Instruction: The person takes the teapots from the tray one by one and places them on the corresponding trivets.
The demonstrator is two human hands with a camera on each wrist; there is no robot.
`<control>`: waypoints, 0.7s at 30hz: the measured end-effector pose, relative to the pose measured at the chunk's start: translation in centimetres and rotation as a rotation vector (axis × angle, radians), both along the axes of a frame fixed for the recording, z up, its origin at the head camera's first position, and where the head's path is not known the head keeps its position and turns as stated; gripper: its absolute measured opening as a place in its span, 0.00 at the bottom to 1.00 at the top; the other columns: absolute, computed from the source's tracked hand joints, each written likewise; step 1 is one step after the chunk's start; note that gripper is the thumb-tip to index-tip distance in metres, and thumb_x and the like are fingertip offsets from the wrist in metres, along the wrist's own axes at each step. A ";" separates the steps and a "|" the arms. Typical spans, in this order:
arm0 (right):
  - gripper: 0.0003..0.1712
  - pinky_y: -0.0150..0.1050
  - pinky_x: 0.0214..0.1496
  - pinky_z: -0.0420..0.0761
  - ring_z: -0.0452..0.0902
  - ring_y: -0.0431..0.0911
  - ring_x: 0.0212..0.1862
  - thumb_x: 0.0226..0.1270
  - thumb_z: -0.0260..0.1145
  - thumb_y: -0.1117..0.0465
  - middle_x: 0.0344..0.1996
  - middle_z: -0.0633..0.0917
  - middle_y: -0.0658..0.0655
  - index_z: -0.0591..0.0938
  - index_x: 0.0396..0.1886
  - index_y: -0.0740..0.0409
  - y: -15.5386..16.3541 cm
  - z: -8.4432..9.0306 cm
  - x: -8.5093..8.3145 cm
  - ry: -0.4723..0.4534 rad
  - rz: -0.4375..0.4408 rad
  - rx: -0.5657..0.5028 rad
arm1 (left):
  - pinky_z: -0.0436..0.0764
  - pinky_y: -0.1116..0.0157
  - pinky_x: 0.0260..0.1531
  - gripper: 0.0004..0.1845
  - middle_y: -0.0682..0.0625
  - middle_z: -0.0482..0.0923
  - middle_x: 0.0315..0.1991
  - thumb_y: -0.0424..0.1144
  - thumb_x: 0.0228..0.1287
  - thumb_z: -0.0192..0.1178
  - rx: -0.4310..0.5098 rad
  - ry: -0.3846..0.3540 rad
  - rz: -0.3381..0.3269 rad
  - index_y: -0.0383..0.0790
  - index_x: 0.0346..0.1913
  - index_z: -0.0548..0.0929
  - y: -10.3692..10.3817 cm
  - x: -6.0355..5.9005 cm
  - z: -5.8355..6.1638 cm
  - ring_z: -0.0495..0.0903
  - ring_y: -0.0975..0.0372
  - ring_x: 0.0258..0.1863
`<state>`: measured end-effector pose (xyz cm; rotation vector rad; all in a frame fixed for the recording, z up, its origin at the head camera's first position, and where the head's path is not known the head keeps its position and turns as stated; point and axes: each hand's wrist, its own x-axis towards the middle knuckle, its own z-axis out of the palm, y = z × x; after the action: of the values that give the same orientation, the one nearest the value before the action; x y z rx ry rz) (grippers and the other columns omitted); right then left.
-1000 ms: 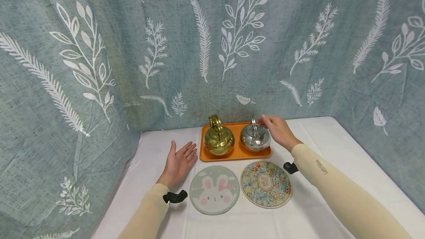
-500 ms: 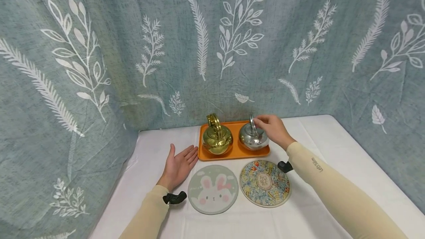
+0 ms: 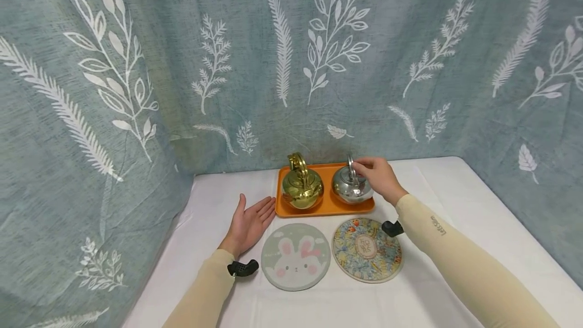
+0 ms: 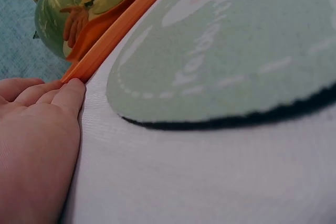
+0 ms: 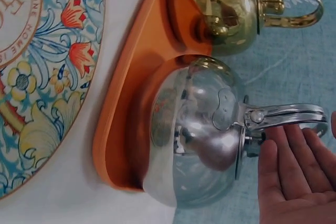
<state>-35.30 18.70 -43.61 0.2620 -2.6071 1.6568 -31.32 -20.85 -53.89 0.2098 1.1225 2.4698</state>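
My right hand (image 3: 381, 178) is at the arched handle of the silver kettle (image 3: 352, 192). In the right wrist view its fingers (image 5: 296, 169) reach under the handle (image 5: 286, 113), fairly straight, and a bit of thumb shows at the right edge. The kettle stands upright on the right half of an orange tray (image 3: 330, 201); a gold kettle (image 3: 302, 194) stands on the left half. My left hand (image 3: 249, 224) lies flat with palm up, fingertips at the tray's left end. In the left wrist view, those fingertips meet the tray's corner (image 4: 79, 72).
Two round mats lie in front of the tray: a pale green one with a rabbit face (image 3: 296, 257) on the left, a colourful floral one (image 3: 367, 250) on the right. A white cloth (image 3: 319, 308) covers the table. A blue-green leaf-patterned curtain (image 3: 246, 80) hangs behind and at both sides.
My right hand has moved left from beside the silver kettle to its handle. My left fingertips have come closer to the tray. Both kettles stay in place on the tray.
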 end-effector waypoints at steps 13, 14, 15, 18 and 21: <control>0.22 0.41 0.60 0.88 0.91 0.50 0.52 0.89 0.59 0.61 0.52 0.90 0.67 0.80 0.68 0.76 -0.6 0.3 -0.4 -0.043 -0.022 -0.252 | 0.46 0.58 0.85 0.57 0.39 0.37 0.89 0.76 0.80 0.33 -0.006 0.005 0.015 0.30 0.88 0.39 -0.1 -0.3 0.3 0.40 0.51 0.88; 0.22 0.40 0.59 0.88 0.91 0.48 0.51 0.89 0.59 0.62 0.53 0.90 0.68 0.80 0.68 0.77 -0.6 0.3 -0.3 -0.050 -0.021 -0.268 | 0.46 0.57 0.85 0.57 0.39 0.37 0.89 0.76 0.80 0.33 -0.009 0.004 0.017 0.30 0.88 0.39 -0.1 -0.3 0.3 0.40 0.51 0.88; 0.23 0.40 0.60 0.88 0.92 0.46 0.50 0.89 0.59 0.62 0.53 0.90 0.68 0.79 0.69 0.77 -0.5 0.2 -0.3 -0.055 -0.018 -0.283 | 0.46 0.57 0.85 0.57 0.39 0.38 0.89 0.76 0.81 0.34 -0.009 0.002 0.018 0.30 0.88 0.39 0.0 -0.3 0.3 0.40 0.51 0.88; 0.23 0.40 0.61 0.87 0.91 0.43 0.48 0.90 0.58 0.62 0.54 0.89 0.69 0.78 0.70 0.77 -0.5 -0.1 -0.2 -0.059 -0.017 -0.302 | 0.46 0.57 0.85 0.57 0.38 0.38 0.89 0.76 0.81 0.35 -0.015 -0.003 0.018 0.30 0.88 0.39 0.0 -0.3 0.2 0.40 0.50 0.88; 0.24 0.40 0.62 0.87 0.91 0.42 0.48 0.90 0.58 0.62 0.55 0.89 0.70 0.78 0.70 0.77 -0.5 -0.4 0.0 -0.059 -0.014 -0.306 | 0.47 0.57 0.85 0.56 0.39 0.39 0.89 0.75 0.81 0.35 -0.012 -0.015 0.023 0.30 0.88 0.40 0.0 -0.2 0.0 0.40 0.51 0.88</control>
<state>-35.34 18.15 -44.03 0.1823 -2.3391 2.0516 -31.51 -20.81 -53.90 0.1758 1.1398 2.4799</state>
